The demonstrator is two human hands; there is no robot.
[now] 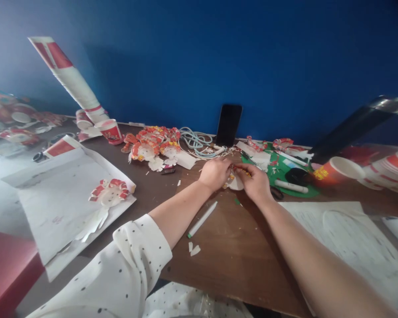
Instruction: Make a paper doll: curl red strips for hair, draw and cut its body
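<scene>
Over the wooden board, both hands pinch one small cut paper cup (236, 182). Its white round base faces up, and red and yellow strips show between the fingers. My left hand (216, 172) is closed at its left side, with the fingertips partly hidden. From the right, my right hand (254, 180) grips the same piece, fingers bent around its edge. A white marker with a green end (202, 220) lies below my left wrist. White paper scraps (195, 250) rest nearer to me.
A dark phone (230, 125) leans on the blue wall beside a coiled pale cable (195, 142). Cut red-and-white cup pieces (149, 148) pile up to the left. At right are a green mat (313, 191), an orange paper cup (334, 171) and paper sheets (348, 238).
</scene>
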